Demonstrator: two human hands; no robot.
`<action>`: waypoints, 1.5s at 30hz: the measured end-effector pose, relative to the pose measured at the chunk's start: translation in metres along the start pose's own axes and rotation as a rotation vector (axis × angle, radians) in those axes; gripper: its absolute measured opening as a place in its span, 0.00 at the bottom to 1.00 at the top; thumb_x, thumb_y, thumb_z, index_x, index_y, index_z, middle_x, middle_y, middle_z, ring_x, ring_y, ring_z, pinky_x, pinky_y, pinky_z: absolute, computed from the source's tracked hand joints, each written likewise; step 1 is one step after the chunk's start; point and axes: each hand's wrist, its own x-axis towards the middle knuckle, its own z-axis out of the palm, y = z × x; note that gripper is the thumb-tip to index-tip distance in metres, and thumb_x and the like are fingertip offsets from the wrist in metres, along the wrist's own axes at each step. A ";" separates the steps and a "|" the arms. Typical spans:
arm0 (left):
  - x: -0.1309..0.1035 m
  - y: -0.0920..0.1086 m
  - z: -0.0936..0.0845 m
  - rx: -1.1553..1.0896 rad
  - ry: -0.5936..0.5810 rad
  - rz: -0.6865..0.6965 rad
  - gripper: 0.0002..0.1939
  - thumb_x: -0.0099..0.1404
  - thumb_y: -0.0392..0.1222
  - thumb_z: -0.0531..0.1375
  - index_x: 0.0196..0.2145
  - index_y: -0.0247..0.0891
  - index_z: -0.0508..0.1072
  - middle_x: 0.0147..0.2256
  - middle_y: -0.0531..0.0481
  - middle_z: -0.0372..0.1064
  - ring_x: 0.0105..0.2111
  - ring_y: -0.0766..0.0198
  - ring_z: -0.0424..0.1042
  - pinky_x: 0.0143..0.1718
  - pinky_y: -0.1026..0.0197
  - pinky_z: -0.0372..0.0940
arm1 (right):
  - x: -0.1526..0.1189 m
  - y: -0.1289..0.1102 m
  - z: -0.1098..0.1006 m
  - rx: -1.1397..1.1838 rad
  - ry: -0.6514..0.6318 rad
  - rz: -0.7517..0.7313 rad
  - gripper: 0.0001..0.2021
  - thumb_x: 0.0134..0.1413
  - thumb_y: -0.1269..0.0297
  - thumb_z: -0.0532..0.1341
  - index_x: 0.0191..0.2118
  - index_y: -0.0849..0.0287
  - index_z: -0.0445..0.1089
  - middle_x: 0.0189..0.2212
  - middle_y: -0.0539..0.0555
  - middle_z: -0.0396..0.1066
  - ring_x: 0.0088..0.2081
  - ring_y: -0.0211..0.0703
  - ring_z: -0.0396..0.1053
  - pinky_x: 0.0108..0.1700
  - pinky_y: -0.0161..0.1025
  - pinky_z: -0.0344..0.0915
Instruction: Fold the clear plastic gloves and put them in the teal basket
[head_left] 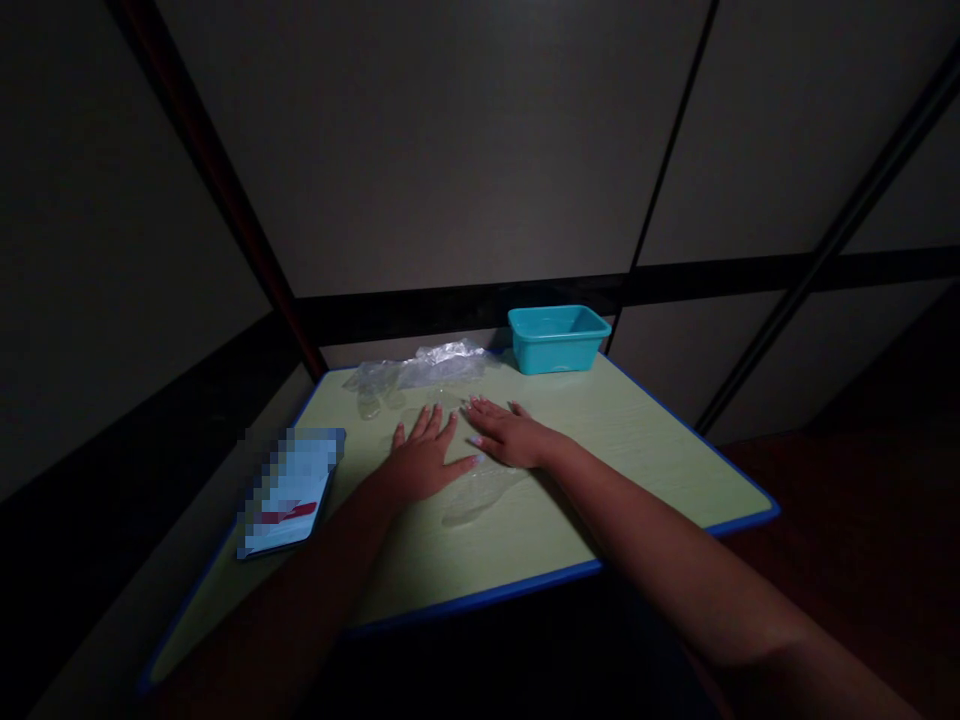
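Left hand (424, 465): palm down, fingers straight and fanned, thumb out toward 3 o'clock; wide open, nothing visibly gripped. Fingertips point to about 12 o'clock.

Right hand (514, 435): palm down, fingers extended toward 10 o'clock, lying closer together than the left's; open, no grip seen. Fingertips just beside the left hand's, the two hands apart.

Thin clear plastic film (476, 500): flat, near mid-bench. Its visible part runs from by the right hand toward 7 o'clock, ending in a rounded tip. More clear film shows just past the fingertips; cannot tell whether it is one piece.

Crumpled transparent plastic heap (442, 365): far edge of the bench, 11 to 12 o'clock from the hands. Shiny creases on top; rounded, finger-like ends spill toward 7 o'clock.

Turquoise rectangular plastic tub (559, 355): upright at 1 o'clock, just beside the heap's 3 o'clock end. Contents cannot be told.

Flat dark-edged tablet-like device (289, 490): at 8 to 9 o'clock from the hands, near the bench edge; lit pale screen, partly pixelated, red bar low on it.

Pale yellow-green bench with blue edging (637, 440): under all of these.

Grey wall panels (420, 150): beyond 12 o'clock, crossed by a black band. Light dim.
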 end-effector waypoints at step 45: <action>-0.001 -0.004 -0.003 0.013 -0.049 -0.040 0.46 0.55 0.72 0.44 0.64 0.46 0.39 0.64 0.43 0.30 0.63 0.47 0.31 0.57 0.36 0.36 | -0.003 0.012 -0.005 -0.016 -0.058 0.250 0.36 0.57 0.42 0.37 0.65 0.56 0.32 0.65 0.53 0.28 0.65 0.47 0.28 0.58 0.65 0.27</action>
